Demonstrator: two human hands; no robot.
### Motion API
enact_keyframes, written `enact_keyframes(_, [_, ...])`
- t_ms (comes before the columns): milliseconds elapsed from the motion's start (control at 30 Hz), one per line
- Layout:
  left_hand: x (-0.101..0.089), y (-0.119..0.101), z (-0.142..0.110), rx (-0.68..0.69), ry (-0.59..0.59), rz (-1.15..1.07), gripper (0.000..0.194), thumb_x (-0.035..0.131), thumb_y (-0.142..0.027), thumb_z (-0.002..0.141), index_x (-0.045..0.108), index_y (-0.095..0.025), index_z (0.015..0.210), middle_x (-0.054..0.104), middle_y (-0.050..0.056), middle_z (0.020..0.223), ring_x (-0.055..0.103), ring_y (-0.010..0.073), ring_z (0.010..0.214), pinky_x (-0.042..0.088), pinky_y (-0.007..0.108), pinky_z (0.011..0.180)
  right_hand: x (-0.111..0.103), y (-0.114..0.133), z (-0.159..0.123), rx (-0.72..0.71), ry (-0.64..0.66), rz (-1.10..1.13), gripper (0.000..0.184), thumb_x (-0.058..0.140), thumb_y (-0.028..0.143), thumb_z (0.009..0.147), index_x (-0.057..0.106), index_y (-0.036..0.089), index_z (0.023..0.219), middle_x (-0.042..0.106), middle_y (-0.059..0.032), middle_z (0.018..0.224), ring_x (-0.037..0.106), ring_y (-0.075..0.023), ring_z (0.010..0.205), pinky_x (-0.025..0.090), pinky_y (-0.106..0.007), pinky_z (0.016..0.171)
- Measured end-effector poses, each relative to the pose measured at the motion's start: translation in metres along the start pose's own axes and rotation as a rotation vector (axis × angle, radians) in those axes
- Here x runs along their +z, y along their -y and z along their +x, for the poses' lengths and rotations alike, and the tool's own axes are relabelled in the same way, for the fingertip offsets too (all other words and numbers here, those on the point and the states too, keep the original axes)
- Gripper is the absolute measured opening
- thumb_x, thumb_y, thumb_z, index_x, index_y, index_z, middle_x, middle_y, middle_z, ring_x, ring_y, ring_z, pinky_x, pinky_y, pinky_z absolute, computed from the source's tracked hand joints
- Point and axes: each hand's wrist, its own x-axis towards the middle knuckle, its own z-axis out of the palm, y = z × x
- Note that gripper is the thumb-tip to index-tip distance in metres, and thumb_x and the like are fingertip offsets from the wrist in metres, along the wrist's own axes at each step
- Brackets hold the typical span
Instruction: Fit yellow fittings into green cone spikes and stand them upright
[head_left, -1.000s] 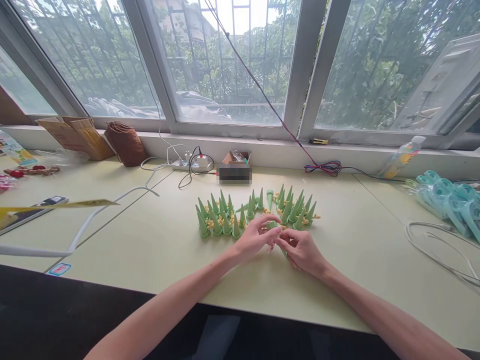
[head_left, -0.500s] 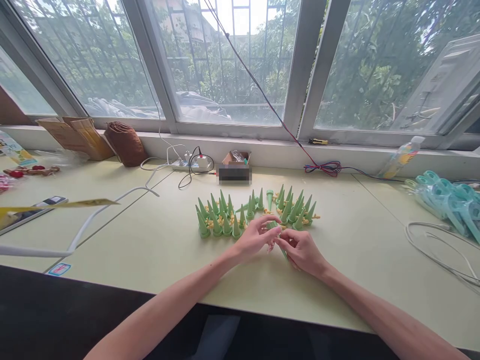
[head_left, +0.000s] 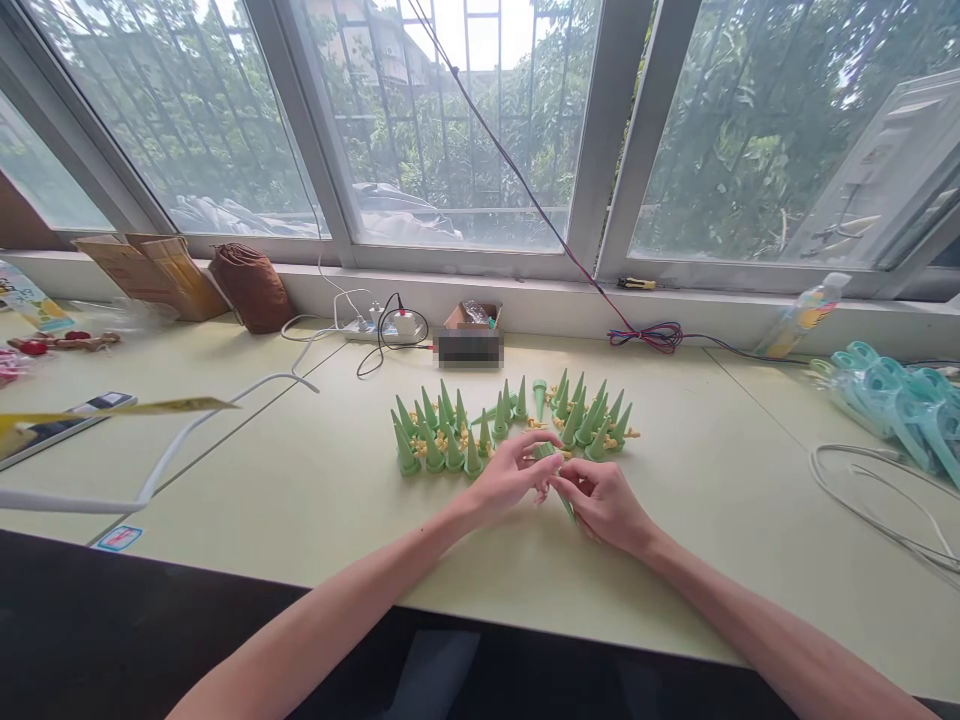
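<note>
A green cone-shaped watering spike (head_left: 547, 453) is tilted between my hands, its wide end up and its point slanting down toward the table. My left hand (head_left: 510, 478) is closed around the wide end. Against its side, my right hand (head_left: 609, 500) has thumb and fingers pinched; what the fingertips press on is partly hidden. Behind my hands stand several similar green spikes with small yellow valves, in a left cluster (head_left: 442, 440) and a right cluster (head_left: 592, 415). Between them another spike (head_left: 539, 395) stands with its wide end up.
At the back are a small open carton (head_left: 480, 316), a power strip (head_left: 360, 331) and a bundled wire (head_left: 656, 337). Bagged teal plastic parts (head_left: 900, 395), a bottle (head_left: 806, 318) and a grey cable (head_left: 855, 450) lie right. A white cable (head_left: 172, 455) crosses the left side.
</note>
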Motion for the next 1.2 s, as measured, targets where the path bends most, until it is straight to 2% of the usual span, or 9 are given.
enact_keyframes(233, [0.000,0.000,0.000,-0.009,-0.003,-0.003,0.043,0.069,-0.048,0.083,0.061,-0.015,0.110,0.057,-0.002,0.065,0.055,0.0091,0.051,0.047,0.023,0.053,-0.001,0.003,-0.001,0.069,0.037,0.037,0.043,0.054,0.052,0.094,0.070,0.016,0.075,0.051,0.0035,0.041,0.043,-0.0102,0.031,0.033,-0.024,0.035])
enact_keyframes(467, [-0.001,0.001,0.000,-0.021,0.005,-0.030,0.045,0.070,-0.049,0.082,0.062,-0.015,0.110,0.056,-0.002,0.066,0.055,0.0099,0.052,0.048,0.024,0.052,0.000,-0.007,-0.002,0.120,0.066,0.140,0.041,0.059,0.057,0.089,0.067,0.019,0.076,0.053,0.0045,0.042,0.045,-0.0112,0.030,0.033,-0.024,0.033])
enact_keyframes(733, [-0.004,0.007,0.002,-0.014,-0.008,-0.076,0.042,0.069,-0.047,0.084,0.062,-0.016,0.112,0.057,0.000,0.073,0.054,0.0091,0.055,0.048,0.023,0.052,0.000,-0.008,-0.001,0.090,0.059,0.157,0.037,0.064,0.051,0.088,0.057,0.018,0.073,0.051,0.0040,0.053,0.043,-0.0089,0.038,0.032,-0.022,0.036])
enact_keyframes(867, [-0.004,0.003,0.002,-0.020,-0.035,-0.160,0.040,0.070,-0.046,0.084,0.061,-0.017,0.110,0.061,0.003,0.087,0.053,0.0067,0.053,0.047,0.023,0.049,-0.001,-0.006,-0.001,0.049,0.075,0.138,0.033,0.063,0.050,0.089,0.062,0.017,0.086,0.051,0.0031,0.059,0.039,-0.0087,0.045,0.031,-0.022,0.040])
enact_keyframes(1033, [-0.005,0.000,0.004,-0.030,-0.069,-0.241,0.042,0.070,-0.049,0.083,0.059,-0.016,0.108,0.064,0.005,0.089,0.054,0.0076,0.054,0.048,0.024,0.049,-0.001,-0.008,-0.001,0.009,-0.001,0.108,0.029,0.063,0.045,0.090,0.062,0.018,0.098,0.043,0.0053,0.060,0.037,-0.0096,0.049,0.032,-0.023,0.045])
enact_keyframes(1200, [-0.004,0.002,0.006,-0.063,-0.108,-0.262,0.047,0.071,-0.053,0.080,0.057,-0.015,0.104,0.065,0.004,0.085,0.056,0.0086,0.052,0.047,0.023,0.046,-0.002,-0.006,-0.002,0.004,-0.101,0.138,0.030,0.064,0.043,0.089,0.061,0.018,0.104,0.053,0.0023,0.063,0.048,-0.0130,0.054,0.043,-0.025,0.048])
